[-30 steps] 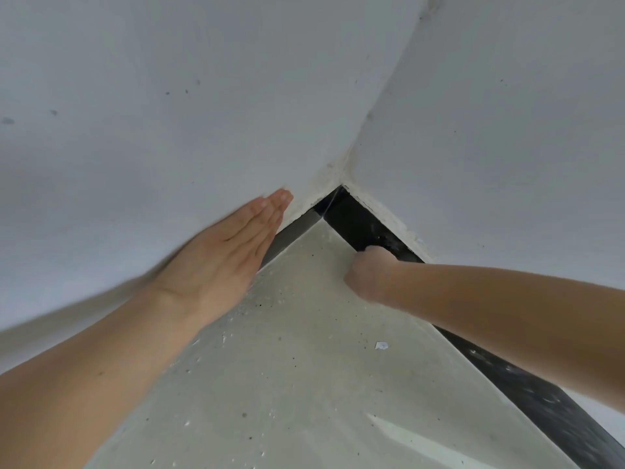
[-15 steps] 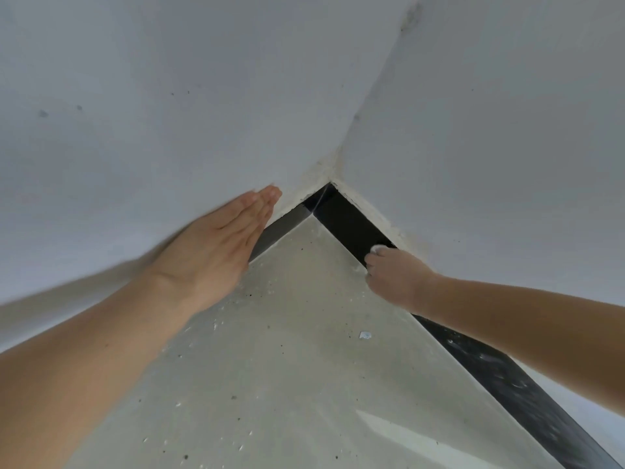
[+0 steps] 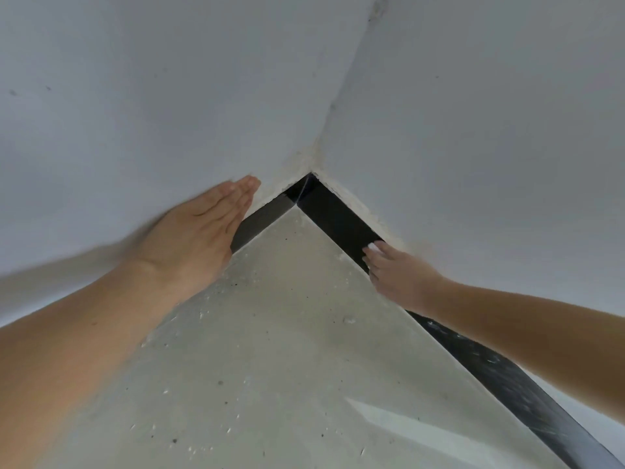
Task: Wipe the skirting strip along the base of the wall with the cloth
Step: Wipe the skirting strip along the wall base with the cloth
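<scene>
Your left hand (image 3: 192, 231) lies flat with its back toward you, fingers straight and pressed together, pointing up and to the right. The bare left forearm (image 3: 77, 333) runs in from the lower left edge. Your right hand (image 3: 402, 279) comes in from the right on a bare, nearly straight right forearm (image 3: 527, 326). Its back is up and its fingers bend down onto a small white cloth (image 3: 373, 246), which shows only at the fingertips.

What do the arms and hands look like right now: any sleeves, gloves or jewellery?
Both forearms are bare as far as the frame shows, with no sleeve edge in view. The left hand and the right hand wear no gloves. No watch, bracelet or ring shows on either wrist or on the fingers in view.
</scene>
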### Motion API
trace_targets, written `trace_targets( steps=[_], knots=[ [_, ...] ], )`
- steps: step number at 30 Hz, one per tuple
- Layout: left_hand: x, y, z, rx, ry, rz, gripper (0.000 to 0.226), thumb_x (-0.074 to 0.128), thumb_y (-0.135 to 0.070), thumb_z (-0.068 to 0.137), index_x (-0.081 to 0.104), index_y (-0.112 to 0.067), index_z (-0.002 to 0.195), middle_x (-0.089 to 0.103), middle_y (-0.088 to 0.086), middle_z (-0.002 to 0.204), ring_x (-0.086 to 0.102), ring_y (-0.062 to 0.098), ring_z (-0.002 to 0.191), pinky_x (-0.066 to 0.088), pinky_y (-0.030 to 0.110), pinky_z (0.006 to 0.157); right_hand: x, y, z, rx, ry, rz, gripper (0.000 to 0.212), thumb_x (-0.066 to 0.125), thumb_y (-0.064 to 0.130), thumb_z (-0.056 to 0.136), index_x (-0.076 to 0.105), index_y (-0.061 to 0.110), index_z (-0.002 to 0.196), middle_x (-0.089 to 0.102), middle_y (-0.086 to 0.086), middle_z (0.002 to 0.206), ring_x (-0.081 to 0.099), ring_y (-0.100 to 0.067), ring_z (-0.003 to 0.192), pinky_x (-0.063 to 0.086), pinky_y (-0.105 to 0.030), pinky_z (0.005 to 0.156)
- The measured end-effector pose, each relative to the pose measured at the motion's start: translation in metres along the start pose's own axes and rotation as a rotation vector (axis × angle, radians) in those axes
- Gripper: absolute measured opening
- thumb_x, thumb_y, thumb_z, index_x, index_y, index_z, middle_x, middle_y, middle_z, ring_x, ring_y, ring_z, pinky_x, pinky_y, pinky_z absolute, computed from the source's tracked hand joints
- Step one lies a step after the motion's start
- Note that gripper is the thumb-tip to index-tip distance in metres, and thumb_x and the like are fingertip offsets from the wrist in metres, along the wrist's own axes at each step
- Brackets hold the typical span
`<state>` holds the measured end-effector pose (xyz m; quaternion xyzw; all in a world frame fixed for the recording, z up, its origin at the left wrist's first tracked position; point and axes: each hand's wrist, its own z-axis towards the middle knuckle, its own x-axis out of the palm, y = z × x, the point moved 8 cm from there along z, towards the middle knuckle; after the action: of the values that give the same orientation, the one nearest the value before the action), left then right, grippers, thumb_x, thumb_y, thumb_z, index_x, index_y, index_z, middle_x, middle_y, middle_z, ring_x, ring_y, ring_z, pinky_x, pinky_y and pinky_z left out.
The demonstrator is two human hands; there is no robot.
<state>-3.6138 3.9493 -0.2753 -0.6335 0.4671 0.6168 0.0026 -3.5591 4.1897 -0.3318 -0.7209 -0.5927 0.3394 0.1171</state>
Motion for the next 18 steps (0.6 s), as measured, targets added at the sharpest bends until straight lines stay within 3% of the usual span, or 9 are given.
trace_targets(
  steps=[3,5,7,9,10,12,14,16,18],
  knots=[
    [0.001,-0.001,-0.001,0.001,0.025,-0.008,0.064,0.002,-0.029,0.101,-0.026,0.015,0.138,-0.036,0.029,0.144,-0.03,0.035,0.138,-0.026,0.041,0.105,0.025,0.026,-0.015,-0.015,0.173,0.074,0.033,0.053,0.004,0.089,0.062,0.005,0.122,0.057,-0.021,0.13,0.038,-0.039,0.133,0.007,-0.05,0.119],
    [0.001,-0.002,0.001,0.001,0.021,-0.009,0.065,0.002,-0.03,0.101,-0.027,0.015,0.138,-0.036,0.03,0.144,-0.03,0.035,0.138,-0.025,0.041,0.106,0.011,0.031,-0.009,0.0,0.178,0.235,0.02,0.059,0.006,0.087,0.069,0.013,0.103,0.069,-0.01,0.108,0.053,-0.032,0.116,0.02,-0.049,0.116],
    [0.001,-0.003,0.001,0.001,0.015,0.0,0.065,0.002,-0.03,0.101,-0.027,0.015,0.138,-0.037,0.03,0.144,-0.032,0.035,0.137,-0.026,0.041,0.105,-0.027,0.019,0.012,0.028,-0.109,0.204,0.016,0.06,0.006,0.085,0.072,0.013,0.094,0.071,-0.007,0.099,0.059,-0.032,0.106,0.029,-0.048,0.11],
    [0.002,-0.004,0.001,0.003,0.008,0.017,0.064,0.001,-0.029,0.1,-0.027,0.015,0.138,-0.037,0.029,0.143,-0.036,0.034,0.132,-0.026,0.041,0.104,-0.055,-0.009,0.026,0.137,-0.375,0.063,0.027,0.057,0.009,0.087,0.069,0.007,0.111,0.066,-0.014,0.119,0.052,-0.037,0.123,0.026,-0.047,0.114],
    [0.003,-0.005,0.001,0.009,0.004,0.027,0.063,-0.001,-0.028,0.099,-0.028,0.015,0.138,-0.037,0.029,0.143,-0.038,0.033,0.13,-0.027,0.042,0.105,-0.057,-0.023,0.028,0.186,-0.411,0.036,0.034,0.052,0.01,0.09,0.062,0.004,0.122,0.057,-0.016,0.132,0.041,-0.037,0.133,0.02,-0.045,0.116],
    [0.004,-0.005,0.002,0.018,-0.007,0.026,0.062,-0.008,-0.024,0.093,-0.028,0.015,0.137,-0.038,0.029,0.143,-0.036,0.034,0.133,-0.033,0.043,0.106,-0.041,-0.036,0.024,0.162,-0.321,-0.013,0.042,0.044,0.008,0.096,0.047,0.0,0.137,0.04,-0.019,0.147,0.023,-0.037,0.143,0.009,-0.044,0.118],
    [0.003,-0.003,0.002,0.019,-0.019,0.018,0.063,-0.011,-0.022,0.09,-0.027,0.016,0.138,-0.037,0.03,0.143,-0.031,0.035,0.137,-0.034,0.044,0.104,-0.012,-0.022,0.011,0.04,-0.181,-0.083,0.045,0.045,0.007,0.096,0.041,-0.004,0.139,0.034,-0.023,0.149,0.018,-0.039,0.144,0.005,-0.046,0.118],
    [0.003,-0.005,0.002,0.03,-0.025,0.007,0.062,-0.006,-0.022,0.094,-0.026,0.016,0.138,-0.035,0.03,0.144,-0.027,0.036,0.139,-0.028,0.043,0.109,0.016,0.005,-0.005,-0.069,-0.037,-0.076,0.04,0.051,0.004,0.092,0.053,-0.003,0.131,0.044,-0.027,0.141,0.028,-0.042,0.139,0.009,-0.05,0.119],
    [0.002,-0.006,0.002,0.031,-0.028,-0.002,0.062,-0.001,-0.025,0.098,-0.025,0.016,0.139,-0.034,0.03,0.145,-0.026,0.036,0.14,-0.023,0.042,0.109,0.029,0.027,-0.014,-0.13,0.138,0.027,0.029,0.058,-0.002,0.085,0.068,0.005,0.111,0.064,-0.019,0.118,0.05,-0.039,0.123,0.026,-0.05,0.112]
  ],
)
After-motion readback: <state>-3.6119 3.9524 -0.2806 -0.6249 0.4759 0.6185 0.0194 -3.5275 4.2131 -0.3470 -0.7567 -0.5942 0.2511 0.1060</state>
